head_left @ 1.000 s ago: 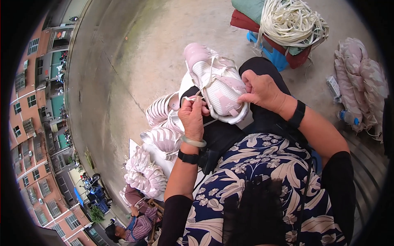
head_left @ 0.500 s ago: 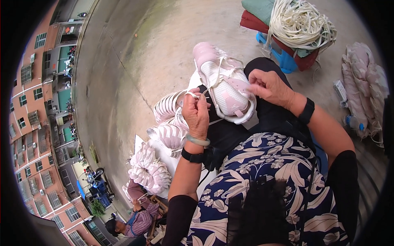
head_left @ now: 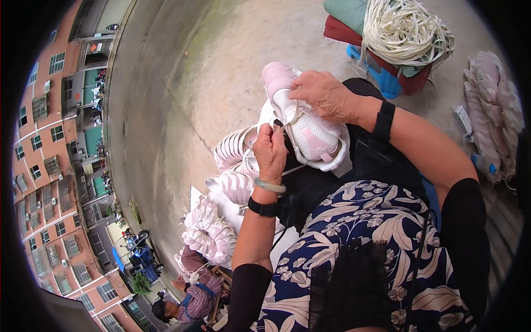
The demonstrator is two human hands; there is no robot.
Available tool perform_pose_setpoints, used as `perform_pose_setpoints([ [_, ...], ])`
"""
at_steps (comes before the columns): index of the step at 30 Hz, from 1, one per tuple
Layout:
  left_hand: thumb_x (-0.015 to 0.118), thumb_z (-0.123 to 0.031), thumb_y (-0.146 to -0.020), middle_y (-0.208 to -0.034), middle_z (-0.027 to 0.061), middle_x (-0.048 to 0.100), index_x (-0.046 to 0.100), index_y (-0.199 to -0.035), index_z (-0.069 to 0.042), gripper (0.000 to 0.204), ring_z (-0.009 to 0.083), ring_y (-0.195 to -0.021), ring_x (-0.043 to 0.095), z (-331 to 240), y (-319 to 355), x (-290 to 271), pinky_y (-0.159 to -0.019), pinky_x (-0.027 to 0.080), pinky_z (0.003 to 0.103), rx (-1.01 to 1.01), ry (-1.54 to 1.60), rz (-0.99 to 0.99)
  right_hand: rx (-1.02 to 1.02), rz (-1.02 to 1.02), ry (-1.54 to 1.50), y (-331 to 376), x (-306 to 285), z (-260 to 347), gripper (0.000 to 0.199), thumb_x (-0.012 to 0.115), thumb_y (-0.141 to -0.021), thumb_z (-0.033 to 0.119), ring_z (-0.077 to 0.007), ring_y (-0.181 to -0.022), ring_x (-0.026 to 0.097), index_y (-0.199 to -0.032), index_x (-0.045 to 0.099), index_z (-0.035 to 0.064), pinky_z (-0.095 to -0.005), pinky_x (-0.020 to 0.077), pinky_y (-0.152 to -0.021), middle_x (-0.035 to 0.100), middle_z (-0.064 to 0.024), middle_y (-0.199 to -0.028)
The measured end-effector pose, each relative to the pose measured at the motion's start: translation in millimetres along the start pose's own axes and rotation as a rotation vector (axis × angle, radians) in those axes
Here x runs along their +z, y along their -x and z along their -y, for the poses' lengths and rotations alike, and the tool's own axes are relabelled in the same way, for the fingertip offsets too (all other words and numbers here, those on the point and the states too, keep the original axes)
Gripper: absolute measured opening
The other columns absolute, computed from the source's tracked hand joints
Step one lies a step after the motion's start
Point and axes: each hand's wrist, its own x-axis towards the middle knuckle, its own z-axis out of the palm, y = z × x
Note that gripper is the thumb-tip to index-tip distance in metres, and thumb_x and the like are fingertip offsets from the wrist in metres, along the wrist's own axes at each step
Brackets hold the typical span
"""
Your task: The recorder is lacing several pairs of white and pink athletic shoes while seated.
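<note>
On our lap, we're holding a pink-and-white shoe [head_left: 310, 133]: right hand [head_left: 326, 97] fingers curling closed over its toe, left hand [head_left: 270, 152] fingers pinching the white lace [head_left: 291, 117] beside it.

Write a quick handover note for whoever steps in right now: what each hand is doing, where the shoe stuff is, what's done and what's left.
Left hand: shut, pinching the white lace beside the shoe.
Right hand: on top of the pink and white sneaker, fingers at the lacing near the toe.
The sneaker rests on the lap.
Done: lace started through the eyelets.
Left: the rest of the lacing. More pink and white shoes are piled to the left; the bundle of white laces lies on cushions ahead.
</note>
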Motion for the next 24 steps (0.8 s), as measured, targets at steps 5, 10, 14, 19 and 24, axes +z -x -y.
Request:
perform_pose_setpoints([
  [5,0.051,-0.018,-0.093,-0.064,-0.0005,0.051,0.05,-0.079,-0.006,0.019,0.0041,-0.046,0.045,-15.7,-3.2,-2.5,-0.042,0.035,0.017,0.035,0.146,-0.007,-0.15,0.031,0.177,-8.6,0.5,2.9,0.018,0.054,-0.075,0.008,-0.0248,-0.1,0.053,-0.091,0.061,0.0101,-0.036,0.0391,-0.082,0.057,-0.0064,-0.099],
  [10,0.052,-0.018,-0.093,-0.069,0.0006,0.055,0.052,-0.083,-0.006,0.016,0.0044,-0.051,0.049,-38.7,-1.0,-6.2,-0.047,0.038,0.017,0.006,0.284,0.018,-0.124,0.054,0.071,-13.0,-8.6,9.1,0.009,0.055,-0.074,0.01,-0.0277,-0.093,0.054,-0.082,0.055,0.0077,-0.036,0.0387,-0.081,0.058,-0.0097,-0.092],
  [14,0.053,-0.016,-0.092,-0.072,0.0009,0.057,0.055,-0.089,-0.005,0.012,0.0046,-0.055,0.052,-43.7,9.1,-6.0,-0.05,0.039,0.017,0.038,0.357,0.083,-0.003,0.336,0.042,-2.4,-32.6,34.8,0.006,0.055,-0.079,0.013,-0.0325,-0.066,0.06,-0.077,0.054,0.0069,-0.0416,0.0451,-0.063,0.058,-0.0128,-0.066],
  [19,0.053,-0.016,-0.092,-0.069,-0.0002,0.057,0.056,-0.086,-0.004,0.014,0.0043,-0.055,0.051,-43.0,24.1,-4.7,-0.051,0.04,0.017,0.088,0.331,0.124,0.082,0.405,-0.015,13.5,-40.6,53.0,0.011,0.055,-0.082,0.016,-0.0339,-0.064,0.06,-0.077,0.055,0.0063,-0.0434,0.0463,-0.06,0.057,-0.0148,-0.061],
  [24,0.053,-0.018,-0.092,-0.065,-0.0009,0.056,0.057,-0.084,-0.004,0.017,0.0036,-0.055,0.049,-44.8,33.9,-4.3,-0.051,0.038,0.017,0.101,0.349,0.118,0.234,0.172,0.031,8.8,-22.8,36.0,0.009,0.055,-0.082,0.013,-0.0351,-0.073,0.059,-0.087,0.057,0.0053,-0.0424,0.0449,-0.063,0.056,-0.0158,-0.079],
])
